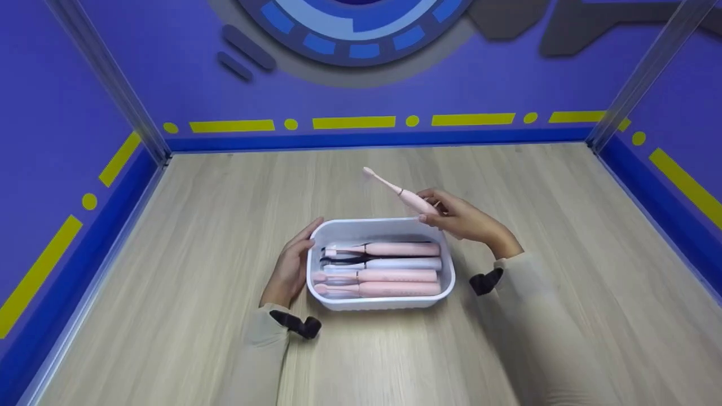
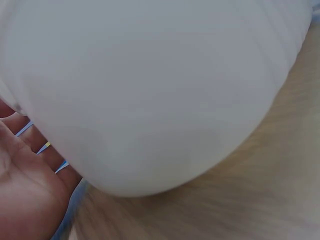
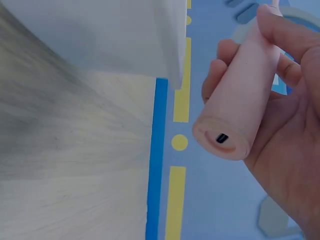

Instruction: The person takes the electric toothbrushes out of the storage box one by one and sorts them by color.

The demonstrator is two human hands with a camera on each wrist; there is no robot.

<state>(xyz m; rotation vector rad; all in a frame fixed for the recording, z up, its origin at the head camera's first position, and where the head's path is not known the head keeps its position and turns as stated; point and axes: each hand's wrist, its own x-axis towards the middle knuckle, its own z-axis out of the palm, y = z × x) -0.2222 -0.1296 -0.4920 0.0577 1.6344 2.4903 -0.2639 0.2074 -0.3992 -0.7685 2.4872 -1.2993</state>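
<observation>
A pale pink electric toothbrush (image 1: 416,202) is held in my right hand (image 1: 465,219), above the back right corner of a white plastic bin (image 1: 381,305). Its brush head points up and to the left, and in the right wrist view the base of the handle (image 3: 227,107) faces the camera, thumb and fingers round it. Several more electric toothbrushes lie side by side in the bin, pink ones (image 1: 399,289) and a white one (image 1: 403,264). My left hand (image 1: 290,268) rests against the bin's left side with fingers extended, thumb at the rim. The bin's outer wall (image 2: 150,100) fills most of the left wrist view.
The bin stands over a light wood-grain table (image 1: 197,254). Blue-purple panels (image 1: 361,101) with yellow markings close it in at the back and both sides. Black wrist straps (image 1: 296,324) sit over the beige sleeves.
</observation>
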